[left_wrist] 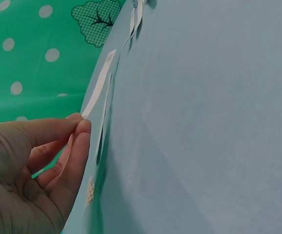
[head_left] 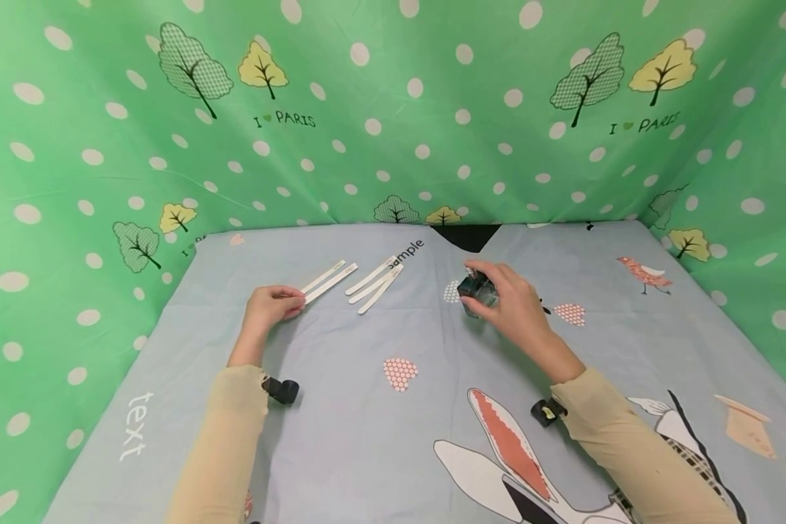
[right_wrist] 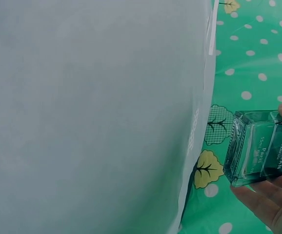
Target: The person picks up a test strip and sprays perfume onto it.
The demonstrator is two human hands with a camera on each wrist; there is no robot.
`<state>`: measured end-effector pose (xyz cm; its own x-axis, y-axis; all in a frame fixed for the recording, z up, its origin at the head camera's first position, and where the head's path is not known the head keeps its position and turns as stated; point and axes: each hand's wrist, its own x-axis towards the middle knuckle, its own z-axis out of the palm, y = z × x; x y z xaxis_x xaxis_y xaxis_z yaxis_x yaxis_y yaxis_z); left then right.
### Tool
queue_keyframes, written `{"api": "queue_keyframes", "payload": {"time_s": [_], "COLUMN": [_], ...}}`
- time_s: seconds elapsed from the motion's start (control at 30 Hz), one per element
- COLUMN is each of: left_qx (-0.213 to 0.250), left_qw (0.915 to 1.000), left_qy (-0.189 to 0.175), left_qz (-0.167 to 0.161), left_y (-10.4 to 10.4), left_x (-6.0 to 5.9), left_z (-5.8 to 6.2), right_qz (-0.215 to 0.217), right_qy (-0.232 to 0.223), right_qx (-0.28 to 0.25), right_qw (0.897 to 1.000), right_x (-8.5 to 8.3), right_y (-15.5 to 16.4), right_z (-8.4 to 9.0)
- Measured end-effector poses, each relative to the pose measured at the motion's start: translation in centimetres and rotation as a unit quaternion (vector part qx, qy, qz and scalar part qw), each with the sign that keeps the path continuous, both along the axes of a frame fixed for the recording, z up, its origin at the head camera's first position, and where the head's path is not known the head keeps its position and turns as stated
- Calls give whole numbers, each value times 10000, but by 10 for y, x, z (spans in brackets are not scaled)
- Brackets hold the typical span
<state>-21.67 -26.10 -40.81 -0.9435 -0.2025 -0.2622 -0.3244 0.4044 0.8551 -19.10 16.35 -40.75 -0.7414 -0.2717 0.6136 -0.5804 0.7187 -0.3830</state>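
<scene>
My left hand [head_left: 271, 308] pinches the near end of a slim white paper test strip [left_wrist: 100, 84] between thumb and fingertips. A second white strip [left_wrist: 103, 117] lies alongside it, close to the cloth. In my right hand [head_left: 514, 302] is a square, dark-tinted glass perfume bottle [head_left: 477, 292], gripped with the thumb on one side and fingers on the other. White lettering on the perfume bottle [right_wrist: 260, 148] shows in the right wrist view, reading "SEXY MAN". The bottle is held tilted above the cloth. Three more white strips [head_left: 381, 291] lie fanned out between the hands.
A grey-blue printed cloth [head_left: 340, 422] covers the table, with printed hearts, a bird and rabbit ears. Behind and at both sides hangs a green dotted curtain [head_left: 380, 153]. Each wrist carries a small black camera [head_left: 288, 391].
</scene>
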Motion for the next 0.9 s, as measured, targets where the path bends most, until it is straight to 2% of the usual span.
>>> {"api": "queue_keyframes", "payload": {"time_s": [0.3,0.5,0.7,0.9], "left_qx": [-130,19,131,12], "left_qw": [9997,9996,9991,9992], "left_qy": [-160,-192,-89,39], "left_qz": [128,201,386,402], "left_y": [-2,-5,-9,-10], "left_x": [-2,-3,-4,-4], "left_z": [-3,-6,-9,-9], "right_qz": [-32,-48,-62,-44], "right_qy": [-150,-149,-142,-174], "right_qx": [10,12,21,-12], "right_qw": [9999,9999,9999,9998], "right_x": [0,0,0,-1], "right_y": [0,-1,0,0], "right_z": [0,0,1,1]}}
